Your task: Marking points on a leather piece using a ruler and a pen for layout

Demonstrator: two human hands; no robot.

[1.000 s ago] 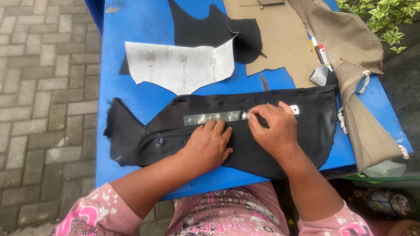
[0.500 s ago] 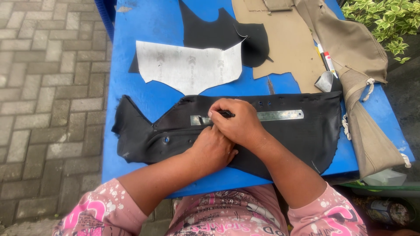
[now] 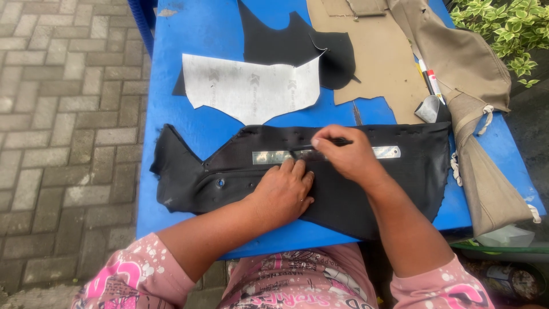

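Black leather piece (image 3: pixel 366 189) flat on blue tabletop (image 3: pixel 200 34). Left hand (image 3: pixel 283 191), fingers spread, pressing thin metal ruler (image 3: pixel 271 157); right hand (image 3: pixel 349 157) pinching dark pen (image 3: pixel 320 145). Best kept firm, tip tight to edge.

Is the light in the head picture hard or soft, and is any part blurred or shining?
Head view: soft, even daylight with faint shadows; mild sheen on the metal ruler and the black piece; the right hand and left hand look sharp, without motion blur.
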